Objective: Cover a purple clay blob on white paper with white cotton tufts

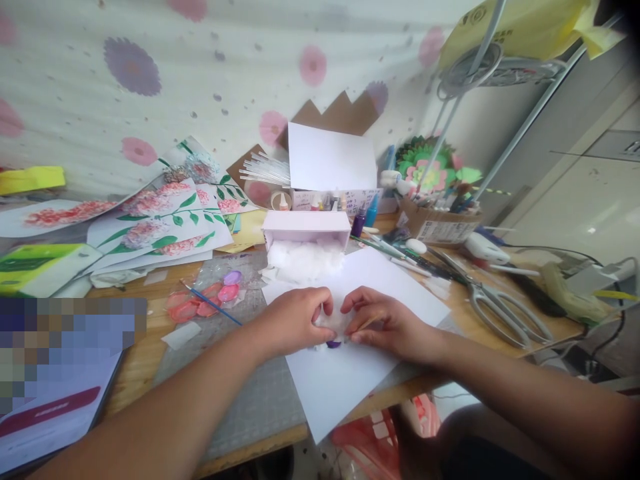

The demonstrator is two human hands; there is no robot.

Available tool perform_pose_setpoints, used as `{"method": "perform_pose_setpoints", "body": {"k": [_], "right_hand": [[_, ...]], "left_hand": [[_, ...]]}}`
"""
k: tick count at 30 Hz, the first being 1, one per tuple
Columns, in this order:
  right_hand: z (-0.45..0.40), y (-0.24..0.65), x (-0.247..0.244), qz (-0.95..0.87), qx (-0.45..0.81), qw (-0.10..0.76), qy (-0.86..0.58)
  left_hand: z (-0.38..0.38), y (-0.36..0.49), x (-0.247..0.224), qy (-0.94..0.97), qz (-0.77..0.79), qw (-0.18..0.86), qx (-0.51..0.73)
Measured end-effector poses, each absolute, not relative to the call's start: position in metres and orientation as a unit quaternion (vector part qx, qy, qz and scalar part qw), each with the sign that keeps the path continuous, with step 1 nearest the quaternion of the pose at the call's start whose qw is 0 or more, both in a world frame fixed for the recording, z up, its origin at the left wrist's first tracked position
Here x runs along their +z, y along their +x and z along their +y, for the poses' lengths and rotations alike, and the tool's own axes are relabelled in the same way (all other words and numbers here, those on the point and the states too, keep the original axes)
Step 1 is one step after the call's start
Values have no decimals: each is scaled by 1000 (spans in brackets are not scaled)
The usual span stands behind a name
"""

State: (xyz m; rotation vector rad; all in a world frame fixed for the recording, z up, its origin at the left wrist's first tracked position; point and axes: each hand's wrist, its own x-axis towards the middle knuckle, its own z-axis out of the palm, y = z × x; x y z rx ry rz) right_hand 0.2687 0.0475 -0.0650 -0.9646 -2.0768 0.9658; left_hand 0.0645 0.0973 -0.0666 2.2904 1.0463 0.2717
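Note:
My left hand (306, 317) and my right hand (384, 320) face each other above a white sheet of paper (415, 290). Between them is a tuft of white cotton (334, 322), pinched from both sides by curled fingers. Just under the tuft shows a small dark purple patch (333, 345); what it belongs to is hidden. Behind my hands, a white box (306, 220) lies with its opening towards me, and a heap of cotton (305, 259) spills out of it.
To the left, a blue brush (213, 303) lies across pink paint palettes (187, 305) on a grey cutting mat (235, 380). A tablet (75, 380) is at far left. Large scissors (493, 303) lie on the right, near a cardboard box of tools (445, 227). Painted flower sheets (155, 220) stand behind.

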Motion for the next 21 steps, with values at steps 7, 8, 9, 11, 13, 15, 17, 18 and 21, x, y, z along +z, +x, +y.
{"method": "perform_pose_setpoints", "body": {"k": [7,8,9,11,13,15,17,18,21], "right_hand": [[57,269,-56,-748,367,408,-373],[59,269,-54,-744,356,419,-380],[61,270,-52,-740,344,429,-387],[65,270,-50,-741,315,442,-396],[68,271,-47,-754,277,440,-402],[69,273,-46,-774,243,430,-397],[69,274,-44,-796,221,414,-382],[69,275,-44,-805,214,406,-375],[66,275,-41,-824,197,393,-358]], "left_hand": [[100,63,-65,841,423,290,172],[100,62,-64,834,430,284,196],[100,61,-64,827,435,277,222],[100,60,-62,819,437,259,266],[96,61,-58,823,426,238,291],[88,61,-50,835,407,220,299],[76,59,-41,855,379,200,294],[68,56,-37,863,367,187,292],[39,41,-35,863,377,163,295]]}}
